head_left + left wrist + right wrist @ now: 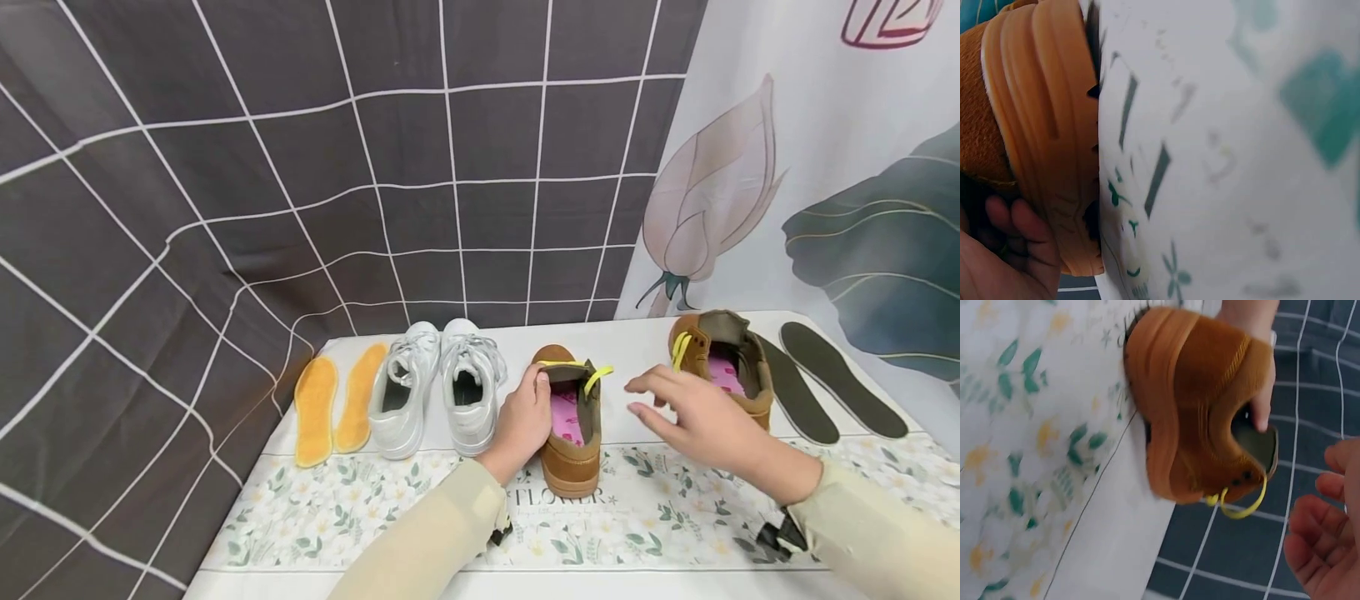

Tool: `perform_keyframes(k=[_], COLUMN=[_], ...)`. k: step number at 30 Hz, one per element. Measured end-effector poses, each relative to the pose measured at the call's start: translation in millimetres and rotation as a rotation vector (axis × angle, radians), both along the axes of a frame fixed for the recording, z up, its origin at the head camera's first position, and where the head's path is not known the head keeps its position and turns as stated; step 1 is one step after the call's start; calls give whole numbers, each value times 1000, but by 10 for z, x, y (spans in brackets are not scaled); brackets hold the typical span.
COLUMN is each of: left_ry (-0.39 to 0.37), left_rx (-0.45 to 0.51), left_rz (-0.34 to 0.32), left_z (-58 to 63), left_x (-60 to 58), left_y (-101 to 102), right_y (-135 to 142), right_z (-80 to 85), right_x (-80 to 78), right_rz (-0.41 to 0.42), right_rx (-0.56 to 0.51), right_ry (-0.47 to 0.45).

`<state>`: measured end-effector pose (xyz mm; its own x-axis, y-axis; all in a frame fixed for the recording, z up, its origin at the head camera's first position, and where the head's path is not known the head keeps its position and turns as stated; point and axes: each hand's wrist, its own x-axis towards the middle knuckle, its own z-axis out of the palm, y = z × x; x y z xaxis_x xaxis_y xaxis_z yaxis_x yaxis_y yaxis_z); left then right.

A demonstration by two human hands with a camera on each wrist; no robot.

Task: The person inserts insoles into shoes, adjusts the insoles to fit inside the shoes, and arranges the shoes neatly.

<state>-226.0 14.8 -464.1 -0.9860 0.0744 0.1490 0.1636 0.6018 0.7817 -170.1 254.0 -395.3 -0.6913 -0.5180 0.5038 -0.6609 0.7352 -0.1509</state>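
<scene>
A brown shoe [572,471] with yellow laces stands in the middle of the table, toe pointing away. Inside it lies a pink patterned insole [566,417]. My left hand [525,421] grips this shoe by the left side of its collar, thumb over the edge; in the left wrist view, the curled fingers [1029,228] lie against the shoe's side. To the right, my right hand [697,417] hovers with loosely bent fingers and holds nothing. Partly behind that hand is the other brown shoe [760,392], also with a pink insole [724,372].
On the left stand two white sneakers [397,429] beside two orange insoles [316,408]. Two dark insoles [843,379] lie at the far right. A floral cloth [360,517] covers the table, and a dark grid-patterned curtain [487,217] hangs behind.
</scene>
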Motion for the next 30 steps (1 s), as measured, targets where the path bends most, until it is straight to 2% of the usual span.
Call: perform_keyframes(k=[5,10,17,21,30], left_ry=[4,16,35,39,20], left_rx=[-7,-14,-41,-51,-46], left_rz=[13,-3,-13,-12,-15], left_z=[8,-6,-6,11,11], left_x=[14,5,-9,-10,24], left_y=[-28,-21,-11,-10,-17], right_y=[157,342,697,937,1469], right_z=[36,110,244,283,156], right_x=[-48,-113,-281,-344,-509], right_rz=[-62,-113,-223,-312,-536], right_rx=[20,29,13,13,53], right_ry=[64,63,22,-26,-140])
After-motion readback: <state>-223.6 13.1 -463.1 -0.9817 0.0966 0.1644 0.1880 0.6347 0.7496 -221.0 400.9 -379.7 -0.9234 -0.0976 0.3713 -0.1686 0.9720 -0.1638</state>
